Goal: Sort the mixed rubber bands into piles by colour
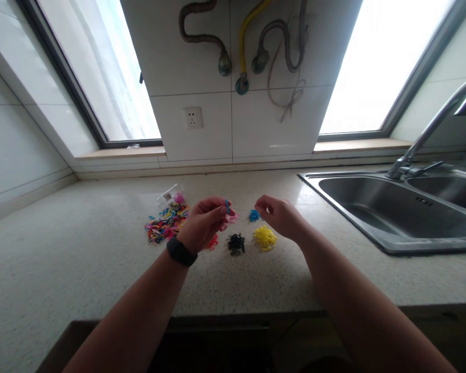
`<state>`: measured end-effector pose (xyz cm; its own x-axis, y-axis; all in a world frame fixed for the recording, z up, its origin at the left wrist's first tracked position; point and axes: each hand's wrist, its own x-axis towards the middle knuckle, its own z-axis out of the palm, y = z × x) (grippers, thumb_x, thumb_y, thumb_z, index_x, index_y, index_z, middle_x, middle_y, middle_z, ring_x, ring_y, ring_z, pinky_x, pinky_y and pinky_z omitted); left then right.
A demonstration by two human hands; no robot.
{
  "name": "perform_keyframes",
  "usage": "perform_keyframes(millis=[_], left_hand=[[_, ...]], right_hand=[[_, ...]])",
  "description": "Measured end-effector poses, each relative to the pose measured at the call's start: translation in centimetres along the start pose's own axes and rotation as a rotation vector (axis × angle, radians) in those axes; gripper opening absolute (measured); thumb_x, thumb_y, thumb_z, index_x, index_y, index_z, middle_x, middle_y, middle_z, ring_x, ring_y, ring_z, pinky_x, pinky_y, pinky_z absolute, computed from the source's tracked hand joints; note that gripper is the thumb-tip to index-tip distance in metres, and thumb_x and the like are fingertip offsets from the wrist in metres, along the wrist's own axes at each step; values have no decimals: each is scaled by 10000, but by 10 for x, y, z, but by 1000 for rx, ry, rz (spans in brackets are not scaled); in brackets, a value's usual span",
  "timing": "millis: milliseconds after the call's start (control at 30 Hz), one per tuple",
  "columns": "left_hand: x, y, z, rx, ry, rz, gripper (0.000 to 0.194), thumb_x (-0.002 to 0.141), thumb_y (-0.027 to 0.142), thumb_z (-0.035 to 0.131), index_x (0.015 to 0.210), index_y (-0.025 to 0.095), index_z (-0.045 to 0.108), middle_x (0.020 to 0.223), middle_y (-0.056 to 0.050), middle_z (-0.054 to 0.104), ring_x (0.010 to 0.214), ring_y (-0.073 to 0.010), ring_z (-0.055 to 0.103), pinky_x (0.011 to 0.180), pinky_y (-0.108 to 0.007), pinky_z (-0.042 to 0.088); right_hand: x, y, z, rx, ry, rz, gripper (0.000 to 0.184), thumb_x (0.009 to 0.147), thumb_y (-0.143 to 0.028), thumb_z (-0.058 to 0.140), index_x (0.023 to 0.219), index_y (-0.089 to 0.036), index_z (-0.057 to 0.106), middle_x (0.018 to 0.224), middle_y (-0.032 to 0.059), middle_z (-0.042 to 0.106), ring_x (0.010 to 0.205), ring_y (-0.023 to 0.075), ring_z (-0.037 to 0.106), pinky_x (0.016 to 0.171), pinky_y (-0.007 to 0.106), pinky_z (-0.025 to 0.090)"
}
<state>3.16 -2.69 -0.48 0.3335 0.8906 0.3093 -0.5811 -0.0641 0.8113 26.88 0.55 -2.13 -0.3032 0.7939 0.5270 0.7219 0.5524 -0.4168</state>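
My left hand (207, 217), with a black watch on its wrist, pinches a small blue rubber band (227, 206) between thumb and fingertips. My right hand (276, 213) has its fingers drawn together just above and beside a small pile of blue bands (253, 215); what they hold, if anything, is hidden. Nearer the front lie a pile of yellow bands (264, 238) and a pile of black bands (236, 243). Red bands (213, 242) and pink bands (232, 218) show partly behind my left hand. To its left spreads a mixed heap of coloured bands (166, 224).
A clear plastic bag (168, 195) with something pink lies behind the mixed heap. At the right, a steel double sink (308, 178) with a faucet (431, 122) is set into the speckled counter (101, 248). Pipes and a socket (193, 118) are on the tiled wall.
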Motion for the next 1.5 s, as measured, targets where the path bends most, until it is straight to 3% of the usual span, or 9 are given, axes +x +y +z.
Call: perform_keyframes(millis=[233,433,633,800,867,967,1067,1300,1500], left_hand=[[-1,1,0,11,28,3,193,646,246,877,775,177,752,701,-28,731,546,-83,613,448,-150,446],[-1,1,0,87,41,11,211,648,300,870,785,181,762,680,-30,717,528,-78,585,447,-157,426],[10,-9,-3,664,-6,49,240,771,356,774,919,166,772,792,-76,744,617,-114,597,528,-207,450],[39,-6,1,1136,-238,104,266,863,386,663,980,170,763,740,-61,723,593,-131,594,553,-237,431],[54,-4,3,1269,-288,158,254,874,371,643,976,172,764,693,-47,707,548,-127,567,536,-242,402],[74,-7,4,1434,-388,237,192,853,311,666,939,178,773,782,-64,738,660,-157,616,615,-266,415],[87,-20,0,1560,-454,192,172,850,297,663,928,198,780,801,-60,752,694,-170,643,649,-275,415],[83,-51,-6,1715,-380,170,167,839,364,685,924,256,782,833,-40,758,753,-187,656,655,-279,405],[75,-58,-5,1789,-309,220,210,837,426,690,901,245,774,819,-63,721,764,-196,632,650,-286,397]], right_hand=[[0,0,2,-3,-24,-14,96,878,-268,568,878,-219,650,703,-10,638,561,108,481,568,264,337],[-1,-3,-2,23,48,-22,124,888,-282,542,881,-211,644,680,-5,620,545,111,463,565,270,346],[1,8,0,34,145,37,138,893,-295,534,861,-207,635,641,-12,587,543,117,451,553,264,337],[5,26,3,42,187,111,149,885,-315,547,840,-210,642,643,-11,595,544,126,481,552,260,348],[6,32,1,54,200,125,153,884,-323,549,843,-210,643,651,-7,603,555,131,496,557,258,357],[7,38,-3,71,242,143,166,884,-336,546,844,-207,643,647,-4,605,551,134,493,551,256,362],[7,38,-6,53,246,149,171,882,-342,549,841,-209,649,646,-3,609,536,134,489,541,256,358],[4,31,-8,7,155,86,155,890,-328,542,836,-226,646,669,-7,620,551,132,498,552,247,368],[5,28,-11,31,158,76,141,883,-309,545,836,-220,643,659,-10,616,552,130,481,559,251,370]])
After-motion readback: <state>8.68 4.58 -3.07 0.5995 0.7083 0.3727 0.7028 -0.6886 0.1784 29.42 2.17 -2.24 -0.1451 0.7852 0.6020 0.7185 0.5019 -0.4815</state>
